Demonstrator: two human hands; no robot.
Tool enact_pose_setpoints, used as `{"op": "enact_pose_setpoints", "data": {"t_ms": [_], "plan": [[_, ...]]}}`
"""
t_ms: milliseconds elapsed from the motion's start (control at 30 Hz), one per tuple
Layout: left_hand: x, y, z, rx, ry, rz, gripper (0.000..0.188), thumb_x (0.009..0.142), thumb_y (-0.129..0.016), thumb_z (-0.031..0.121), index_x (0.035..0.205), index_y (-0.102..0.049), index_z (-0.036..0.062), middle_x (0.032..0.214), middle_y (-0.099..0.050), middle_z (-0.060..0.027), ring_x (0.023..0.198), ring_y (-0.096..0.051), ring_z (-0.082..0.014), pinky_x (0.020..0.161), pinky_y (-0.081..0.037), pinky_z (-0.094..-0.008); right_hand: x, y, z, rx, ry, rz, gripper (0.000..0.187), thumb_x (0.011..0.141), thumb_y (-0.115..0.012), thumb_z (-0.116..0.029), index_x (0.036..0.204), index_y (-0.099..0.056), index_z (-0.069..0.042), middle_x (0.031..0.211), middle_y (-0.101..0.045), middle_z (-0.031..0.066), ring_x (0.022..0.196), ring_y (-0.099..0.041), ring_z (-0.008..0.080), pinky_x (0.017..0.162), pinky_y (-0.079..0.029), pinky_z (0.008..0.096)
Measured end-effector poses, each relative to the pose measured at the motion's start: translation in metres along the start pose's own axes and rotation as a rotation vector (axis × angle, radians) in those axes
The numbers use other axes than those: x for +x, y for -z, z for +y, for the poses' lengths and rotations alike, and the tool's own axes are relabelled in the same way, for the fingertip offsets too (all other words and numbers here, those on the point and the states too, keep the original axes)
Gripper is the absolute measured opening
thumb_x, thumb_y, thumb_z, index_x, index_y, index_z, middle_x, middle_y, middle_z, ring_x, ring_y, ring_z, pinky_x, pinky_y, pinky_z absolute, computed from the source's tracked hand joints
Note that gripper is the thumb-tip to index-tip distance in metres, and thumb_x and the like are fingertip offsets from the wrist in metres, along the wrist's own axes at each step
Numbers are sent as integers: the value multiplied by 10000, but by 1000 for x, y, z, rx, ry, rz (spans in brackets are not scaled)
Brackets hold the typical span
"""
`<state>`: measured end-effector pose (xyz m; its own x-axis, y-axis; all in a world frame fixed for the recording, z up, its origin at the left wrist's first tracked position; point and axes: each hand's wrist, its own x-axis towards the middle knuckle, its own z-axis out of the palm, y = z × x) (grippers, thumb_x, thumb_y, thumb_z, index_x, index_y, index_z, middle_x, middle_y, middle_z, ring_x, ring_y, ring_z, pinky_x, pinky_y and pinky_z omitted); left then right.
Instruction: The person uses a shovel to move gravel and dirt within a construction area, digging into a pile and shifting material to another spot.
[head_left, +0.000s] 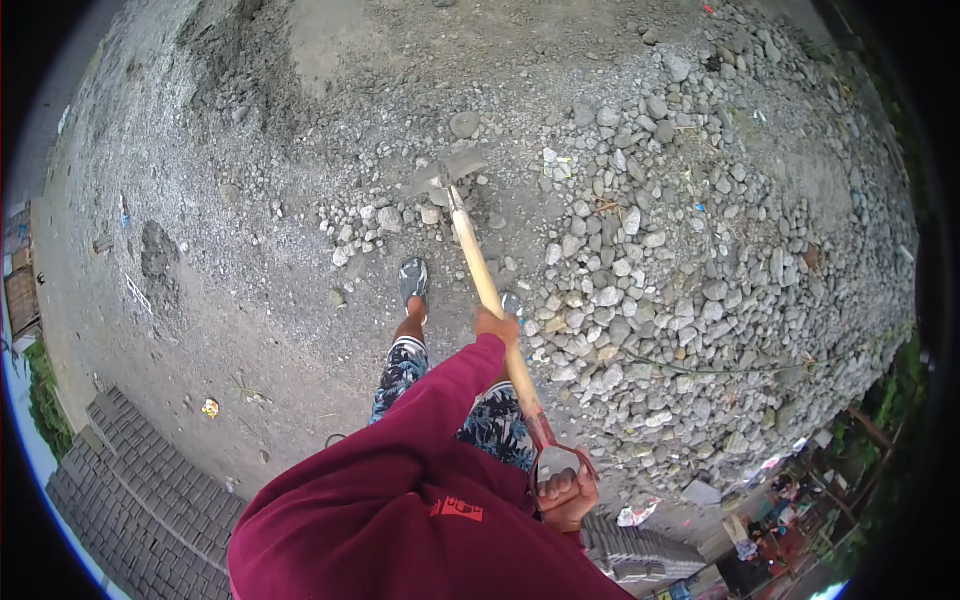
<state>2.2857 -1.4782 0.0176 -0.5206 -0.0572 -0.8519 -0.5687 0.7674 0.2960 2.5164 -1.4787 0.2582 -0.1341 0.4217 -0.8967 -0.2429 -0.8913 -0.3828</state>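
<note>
A shovel with a pale wooden shaft (478, 262) and a red D-shaped handle (543, 434) runs from my waist away to the ground in front of me. My left hand (497, 326) is wrapped round the middle of the shaft. At the near end my right hand (568, 497) is closed on the grip of the handle. The grey metal blade (450, 168) is at the ground, among loose stones just beyond my feet. A small cluster of stones (372, 222) lies left of the blade.
A broad heap of grey stones (640, 290) spreads along the right. Dark sandy gravel (250, 75) lies at the far left. Stacked grey blocks (150, 490) stand at the near left, more blocks (640, 550) at the near right. My left shoe (413, 280) is on bare dirt.
</note>
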Motion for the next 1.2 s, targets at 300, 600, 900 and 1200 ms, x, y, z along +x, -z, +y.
{"op": "enact_pose_setpoints", "data": {"t_ms": [300, 600, 900, 1200], "plan": [[166, 0, 106, -14, -130, -55, 387, 743, -629, 176, 963, -563, -135, 797, -646, -261, 737, -684, -337, 572, -556, -395, 126, -99, 13, 128, -155, -25, 186, 870, -574, -317, 885, -557, -133, 531, -486, 8, 458, -478, 197, 512, -443, 378], [5, -71, -57, -13, 40, -76, 565, 667, -718, 184, 1083, -431, -70, 974, -615, -267, 913, -633, -401, 783, -523, -418, -9, 28, -17, 168, -220, 187, 265, 876, -529, -315, 1051, -586, -124, 534, -491, 14, 438, -489, 184, 453, -450, 366], [-25, 57, -46, -636, 4, -24, 422, 757, -646, 148, 1006, -425, -112, 714, -590, -194, 536, -625, -272, 460, -496, -369, 2, 27, -2, -70, -178, -136, 380, 900, -478, -262, 1205, -509, -38, 556, -503, 33, 448, -498, 189, 459, -460, 372], [181, 229, -87, -850, 50, 323, 357, 739, -640, 169, 821, -535, -162, 654, -606, -205, 500, -628, -288, 436, -501, -381, 94, -185, 128, -460, -210, -384, 399, 838, -577, -103, 1203, -486, 28, 543, -480, 51, 386, -481, 160, 385, -429, 287]]}}
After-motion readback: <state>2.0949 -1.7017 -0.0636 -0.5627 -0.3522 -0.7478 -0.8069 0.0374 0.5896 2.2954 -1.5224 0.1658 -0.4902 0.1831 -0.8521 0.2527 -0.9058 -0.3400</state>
